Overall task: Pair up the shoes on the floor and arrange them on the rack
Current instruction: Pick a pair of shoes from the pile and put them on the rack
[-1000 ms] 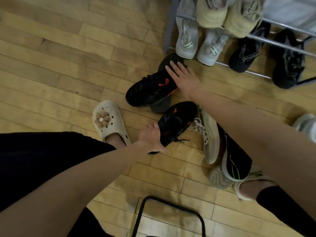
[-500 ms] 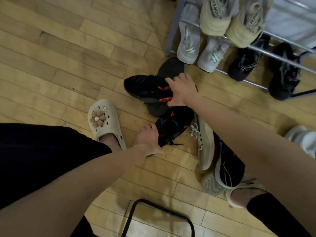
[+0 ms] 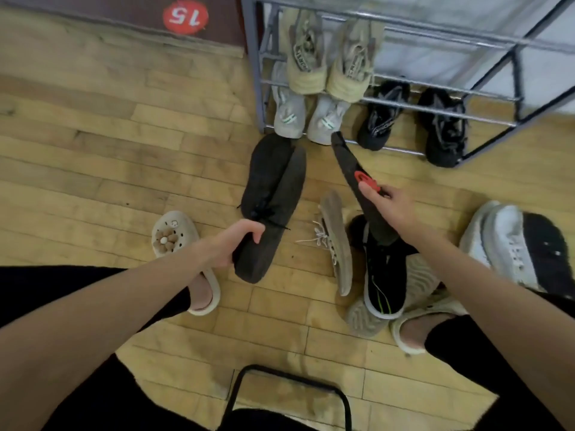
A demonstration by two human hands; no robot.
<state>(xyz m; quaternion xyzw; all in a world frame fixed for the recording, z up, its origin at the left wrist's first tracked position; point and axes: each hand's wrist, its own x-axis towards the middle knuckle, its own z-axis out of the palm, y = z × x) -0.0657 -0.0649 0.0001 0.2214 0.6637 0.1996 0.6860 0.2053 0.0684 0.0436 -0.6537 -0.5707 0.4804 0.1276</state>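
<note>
My left hand [image 3: 236,244] grips the heel of a black sneaker [image 3: 270,197], lifted off the floor with its toe pointing at the rack. My right hand [image 3: 387,208] holds the matching black sneaker with a red mark [image 3: 351,172], seen edge-on and tilted toward the rack. The metal shoe rack [image 3: 435,107] stands at the back. It holds a beige pair [image 3: 329,63] above, a light grey pair [image 3: 308,116] and a black pair [image 3: 413,119] below. On the floor lie a beige sneaker on its side [image 3: 336,241] and a black sneaker with green lines [image 3: 384,275].
White sneakers [image 3: 504,241] lie at the right edge. My feet wear cream clogs [image 3: 177,234] on the wooden floor. A black metal frame [image 3: 286,387] sits below, near me. A dark mat with a red "15" sticker [image 3: 185,16] lies at the back left.
Both hands have lifted the two black sneakers off the floor and turned them toe-first toward the rack. The view has tilted up, showing more of the rack.
</note>
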